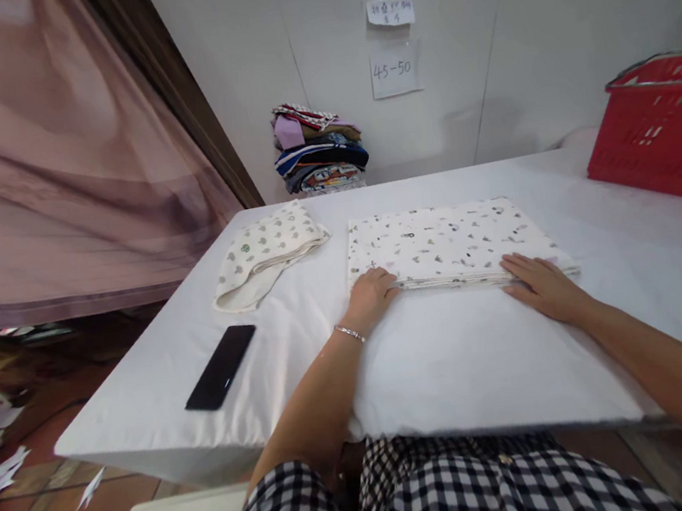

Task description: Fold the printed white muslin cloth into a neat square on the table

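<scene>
A folded white cloth (443,240) with a small scattered print lies flat in front of me, its layered near edge facing me. My left hand (374,292) rests on its near left corner, fingers laid over the fabric. On the near right corner lies my right hand (546,286), fingers stretched out on the cloth and thumb apart at the edge. Both hands are open and press on the cloth from above. Further left is a second white cloth (271,250) with a grey-green print, loosely folded; neither hand touches it.
The table has a white cover (463,357). A black phone (221,367) lies at the left. A red plastic basket (666,131) stands at the right. Folded fabrics form a stack (320,150) beyond the far edge. A pink curtain (50,156) hangs at the left.
</scene>
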Action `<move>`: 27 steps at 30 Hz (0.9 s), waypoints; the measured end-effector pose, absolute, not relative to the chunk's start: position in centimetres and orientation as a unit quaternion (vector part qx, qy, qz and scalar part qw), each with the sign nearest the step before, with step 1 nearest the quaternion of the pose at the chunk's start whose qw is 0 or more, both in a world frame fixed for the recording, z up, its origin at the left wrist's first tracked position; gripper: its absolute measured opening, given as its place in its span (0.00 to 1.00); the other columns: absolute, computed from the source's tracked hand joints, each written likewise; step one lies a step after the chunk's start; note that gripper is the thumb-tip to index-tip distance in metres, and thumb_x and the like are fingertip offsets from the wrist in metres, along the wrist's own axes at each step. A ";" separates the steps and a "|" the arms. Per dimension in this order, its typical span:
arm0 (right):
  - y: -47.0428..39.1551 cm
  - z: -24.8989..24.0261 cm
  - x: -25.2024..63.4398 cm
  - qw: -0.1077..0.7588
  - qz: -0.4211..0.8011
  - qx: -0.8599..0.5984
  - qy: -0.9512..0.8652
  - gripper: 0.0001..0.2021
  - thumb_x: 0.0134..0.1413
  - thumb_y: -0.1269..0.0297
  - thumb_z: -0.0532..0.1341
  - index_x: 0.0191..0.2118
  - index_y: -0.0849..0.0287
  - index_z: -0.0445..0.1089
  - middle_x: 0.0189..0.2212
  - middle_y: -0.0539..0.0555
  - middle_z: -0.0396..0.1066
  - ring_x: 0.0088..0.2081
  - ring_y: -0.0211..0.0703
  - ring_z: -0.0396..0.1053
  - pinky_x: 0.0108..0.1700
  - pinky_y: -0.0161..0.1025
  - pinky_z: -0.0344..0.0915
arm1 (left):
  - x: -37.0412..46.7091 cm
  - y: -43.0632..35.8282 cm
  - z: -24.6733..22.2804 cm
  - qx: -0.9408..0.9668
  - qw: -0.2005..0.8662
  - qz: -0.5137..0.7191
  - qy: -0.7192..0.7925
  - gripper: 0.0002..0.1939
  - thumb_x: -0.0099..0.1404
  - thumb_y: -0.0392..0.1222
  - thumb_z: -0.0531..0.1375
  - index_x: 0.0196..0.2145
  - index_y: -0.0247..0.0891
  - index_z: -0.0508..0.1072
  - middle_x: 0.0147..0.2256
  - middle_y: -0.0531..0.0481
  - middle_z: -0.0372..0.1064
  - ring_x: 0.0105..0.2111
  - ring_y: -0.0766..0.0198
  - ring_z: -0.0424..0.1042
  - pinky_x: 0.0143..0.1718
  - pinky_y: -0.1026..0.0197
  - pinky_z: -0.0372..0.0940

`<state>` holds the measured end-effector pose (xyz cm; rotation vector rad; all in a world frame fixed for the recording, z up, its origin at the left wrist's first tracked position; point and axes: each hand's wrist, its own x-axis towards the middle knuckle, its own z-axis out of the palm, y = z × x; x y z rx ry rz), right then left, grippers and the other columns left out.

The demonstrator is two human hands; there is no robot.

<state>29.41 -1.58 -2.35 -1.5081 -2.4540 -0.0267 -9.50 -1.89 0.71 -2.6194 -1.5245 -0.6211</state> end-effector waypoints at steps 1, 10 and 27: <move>-1.6 -2.4 29.4 0.129 -0.009 -0.520 -0.844 0.30 0.62 0.46 0.44 0.66 0.52 0.54 0.65 0.56 0.54 0.65 0.54 0.49 0.63 0.61 0.50 | -9.5 -1.9 0.8 -0.846 0.021 -0.202 -0.492 0.09 0.67 0.44 0.57 0.39 0.39 0.74 0.39 0.46 0.71 0.42 0.58 0.68 0.43 0.56 0.63; -1.5 -2.5 29.5 0.126 -0.017 -0.521 -0.844 0.30 0.62 0.46 0.44 0.66 0.52 0.53 0.65 0.55 0.54 0.65 0.54 0.50 0.63 0.60 0.51 | -8.8 -2.3 1.1 -0.847 0.044 -0.177 -0.500 0.09 0.64 0.34 0.54 0.39 0.39 0.73 0.39 0.45 0.69 0.42 0.57 0.67 0.41 0.55 0.63; -1.6 -2.3 29.3 0.128 -0.015 -0.518 -0.846 0.30 0.62 0.45 0.43 0.65 0.52 0.55 0.65 0.57 0.54 0.66 0.52 0.49 0.63 0.59 0.50 | -9.6 -1.5 0.9 -0.808 0.080 -0.189 -0.553 0.14 0.65 0.29 0.51 0.38 0.41 0.74 0.40 0.44 0.71 0.43 0.55 0.66 0.42 0.53 0.59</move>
